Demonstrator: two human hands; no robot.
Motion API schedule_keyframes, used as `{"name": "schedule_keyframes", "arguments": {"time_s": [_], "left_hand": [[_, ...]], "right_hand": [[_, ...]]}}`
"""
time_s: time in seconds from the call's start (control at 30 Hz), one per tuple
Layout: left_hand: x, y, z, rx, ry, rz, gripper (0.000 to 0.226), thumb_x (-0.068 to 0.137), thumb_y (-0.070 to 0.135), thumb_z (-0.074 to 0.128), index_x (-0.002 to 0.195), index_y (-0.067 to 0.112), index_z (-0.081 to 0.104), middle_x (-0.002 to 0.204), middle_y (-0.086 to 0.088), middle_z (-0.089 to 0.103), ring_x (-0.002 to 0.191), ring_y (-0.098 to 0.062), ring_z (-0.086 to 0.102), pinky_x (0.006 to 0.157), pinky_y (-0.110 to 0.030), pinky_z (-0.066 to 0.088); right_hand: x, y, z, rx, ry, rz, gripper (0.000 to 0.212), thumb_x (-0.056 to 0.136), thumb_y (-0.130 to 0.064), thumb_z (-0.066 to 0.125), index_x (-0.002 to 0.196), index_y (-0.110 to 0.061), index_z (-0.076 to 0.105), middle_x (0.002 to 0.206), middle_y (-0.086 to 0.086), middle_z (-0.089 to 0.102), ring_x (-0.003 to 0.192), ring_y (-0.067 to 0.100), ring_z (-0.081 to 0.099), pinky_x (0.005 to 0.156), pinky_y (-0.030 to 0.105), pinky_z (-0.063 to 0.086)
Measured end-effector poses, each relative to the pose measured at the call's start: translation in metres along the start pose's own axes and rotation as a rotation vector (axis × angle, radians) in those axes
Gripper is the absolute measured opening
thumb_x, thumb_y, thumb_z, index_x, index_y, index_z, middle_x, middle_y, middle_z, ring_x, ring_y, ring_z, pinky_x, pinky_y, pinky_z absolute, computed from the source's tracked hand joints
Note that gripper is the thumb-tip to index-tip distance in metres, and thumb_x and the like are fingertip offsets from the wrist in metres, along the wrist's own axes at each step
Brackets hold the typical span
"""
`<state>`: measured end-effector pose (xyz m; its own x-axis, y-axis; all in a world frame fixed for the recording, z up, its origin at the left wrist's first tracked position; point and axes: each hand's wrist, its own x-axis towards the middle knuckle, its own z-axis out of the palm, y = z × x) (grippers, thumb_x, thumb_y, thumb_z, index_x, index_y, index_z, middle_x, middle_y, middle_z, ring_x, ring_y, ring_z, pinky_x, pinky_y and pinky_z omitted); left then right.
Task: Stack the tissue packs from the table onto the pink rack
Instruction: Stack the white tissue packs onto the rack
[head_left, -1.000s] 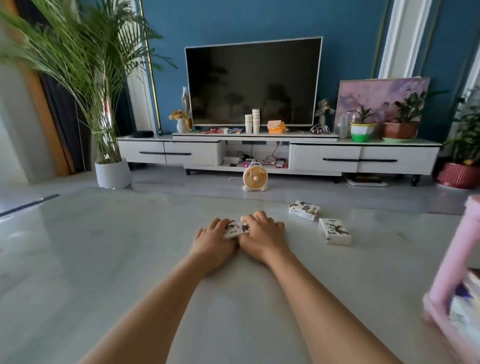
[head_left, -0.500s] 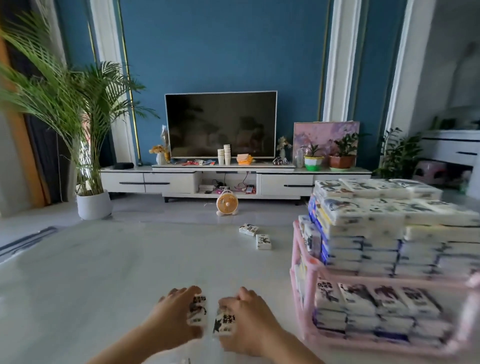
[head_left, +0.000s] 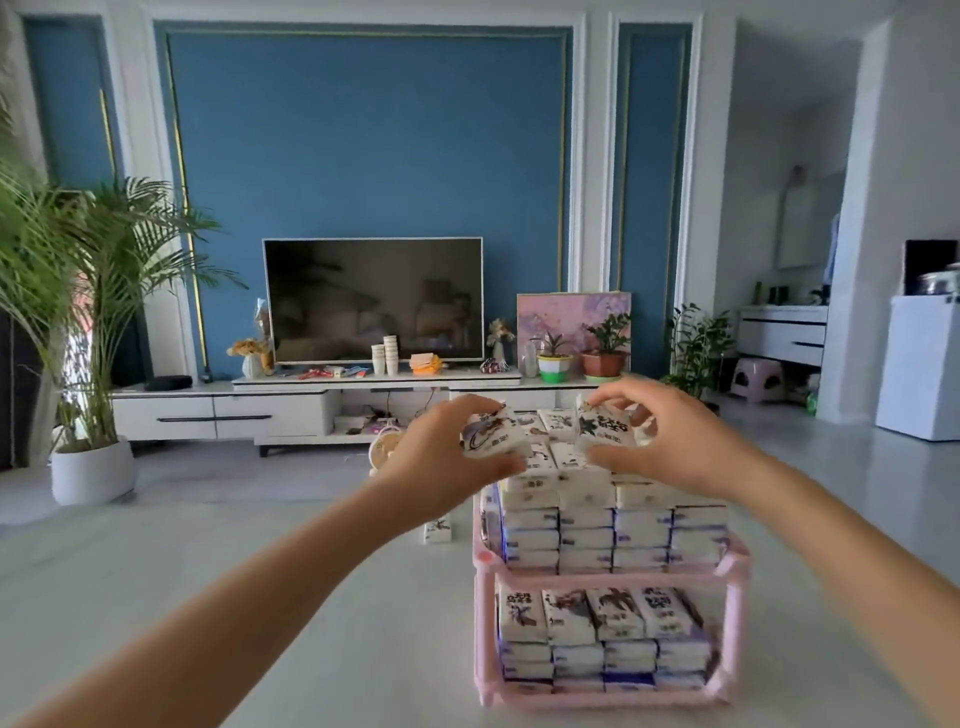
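Compared with half a second earlier, both hands have been raised from the near tabletop (head_left: 208, 571) to the top of the pink rack (head_left: 735, 623). The rack is now seen at 5 o'clock in the view rather than at the 3 o'clock edge. One tissue pack (head_left: 491, 434) is pinched between the thumb and curled fingers of the left hand (head_left: 441, 457). A second tissue pack (head_left: 605, 428) is gripped likewise by the right hand (head_left: 670, 441). Both are held tilted just above the rack's load, at its 12 o'clock.

The upper shelf is filled by an upper stack (head_left: 587, 519), piled several layers high above the rail. A lower stack (head_left: 592, 618) fills the shelf beneath.

A loose pack (head_left: 437, 530) lies on the tabletop just beside the rack, at its 9 o'clock, below the left wrist. Beyond the tabletop, a small fan (head_left: 382, 449) is half hidden behind the left hand. A television (head_left: 374, 299) is seen at 12 o'clock and a potted palm (head_left: 78, 291) at 9 o'clock.
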<state>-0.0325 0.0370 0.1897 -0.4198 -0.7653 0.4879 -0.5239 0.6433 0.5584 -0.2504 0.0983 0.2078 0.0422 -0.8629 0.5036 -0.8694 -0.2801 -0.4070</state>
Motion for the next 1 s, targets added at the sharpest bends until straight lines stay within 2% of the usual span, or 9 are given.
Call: {"name": "schedule_keyframes", "arguments": {"time_s": [0.1,0.27,0.37,0.47,0.53,0.73,0.83,0.93,1.0], "left_hand": [[0.016,0.0,0.022,-0.021,-0.05,-0.01,0.063,0.075,0.038,0.071,0.132,0.027,0.047,0.129,0.003,0.051,0.113,-0.012,0.051,0.081,-0.018,0.045],[0.027,-0.007,0.042,0.098,-0.105,0.038,0.066,0.084,0.032,0.064,0.142,0.025,0.033,0.151,0.003,0.027,0.133,-0.015,0.034,0.106,-0.027,0.029],[0.022,-0.013,0.053,0.033,-0.117,-0.046,0.081,0.083,0.045,0.059,0.148,0.026,0.015,0.156,0.006,0.009,0.141,-0.017,0.02,0.113,-0.035,0.023],[0.019,-0.012,0.064,-0.128,-0.164,-0.14,0.099,0.076,0.063,0.048,0.149,0.024,-0.007,0.155,0.002,0.012,0.137,-0.021,0.028,0.112,-0.042,0.029],[0.02,-0.009,0.068,-0.189,-0.181,-0.207,0.106,0.069,0.071,0.037,0.147,0.022,-0.014,0.156,-0.003,0.014,0.139,-0.023,0.025,0.114,-0.044,0.024],[0.028,0.005,0.075,-0.209,-0.13,-0.24,0.083,0.09,0.057,0.032,0.148,0.019,-0.013,0.158,-0.005,0.003,0.144,-0.022,0.009,0.114,-0.036,0.014],[0.031,0.004,0.076,-0.271,-0.123,-0.258,0.087,0.085,0.064,0.03,0.148,0.021,-0.011,0.157,-0.007,0.009,0.143,-0.024,0.015,0.116,-0.041,0.017],[0.029,0.004,0.071,-0.354,-0.097,-0.289,0.09,0.079,0.07,0.025,0.149,0.023,-0.008,0.157,-0.005,0.009,0.143,-0.025,0.016,0.115,-0.046,0.017],[0.026,0.001,0.063,-0.386,-0.066,-0.303,0.086,0.081,0.068,0.021,0.149,0.024,-0.005,0.157,-0.002,0.007,0.143,-0.024,0.014,0.113,-0.046,0.016]], "right_hand": [[0.016,0.022,0.001,0.038,-0.07,0.065,0.048,0.072,-0.046,0.072,0.114,-0.033,0.056,0.116,-0.005,0.052,0.096,0.007,0.05,0.079,0.022,0.04],[0.032,0.038,0.013,0.028,-0.166,0.059,0.046,0.071,-0.046,0.074,0.112,-0.035,0.056,0.121,-0.004,0.053,0.102,0.009,0.049,0.087,0.026,0.043],[0.033,0.04,0.021,0.081,-0.18,0.052,0.047,0.072,-0.044,0.074,0.114,-0.034,0.057,0.127,-0.01,0.053,0.109,0.007,0.049,0.087,0.024,0.042],[0.031,0.04,0.023,0.084,-0.16,0.015,0.05,0.072,-0.043,0.073,0.118,-0.031,0.057,0.121,-0.018,0.05,0.111,0.005,0.047,0.087,0.02,0.037],[0.029,0.04,0.025,0.071,-0.128,-0.006,0.051,0.073,-0.043,0.073,0.119,-0.03,0.057,0.117,-0.02,0.048,0.11,0.004,0.046,0.087,0.02,0.036],[0.027,0.045,0.031,0.124,-0.032,-0.019,0.048,0.067,-0.05,0.071,0.11,-0.032,0.06,0.117,-0.012,0.051,0.107,0.006,0.053,0.089,0.021,0.043],[0.026,0.045,0.032,0.14,0.006,-0.018,0.046,0.067,-0.051,0.071,0.108,-0.032,0.06,0.117,-0.01,0.052,0.105,0.006,0.053,0.086,0.018,0.045],[0.022,0.041,0.031,0.061,0.046,-0.048,0.052,0.069,-0.051,0.069,0.115,-0.029,0.057,0.116,-0.015,0.048,0.106,0.002,0.048,0.081,0.007,0.036],[0.014,0.032,0.029,0.003,0.171,-0.098,0.044,0.077,-0.049,0.065,0.115,-0.028,0.056,0.11,-0.018,0.046,0.104,-0.002,0.044,0.081,0.008,0.032]]}}
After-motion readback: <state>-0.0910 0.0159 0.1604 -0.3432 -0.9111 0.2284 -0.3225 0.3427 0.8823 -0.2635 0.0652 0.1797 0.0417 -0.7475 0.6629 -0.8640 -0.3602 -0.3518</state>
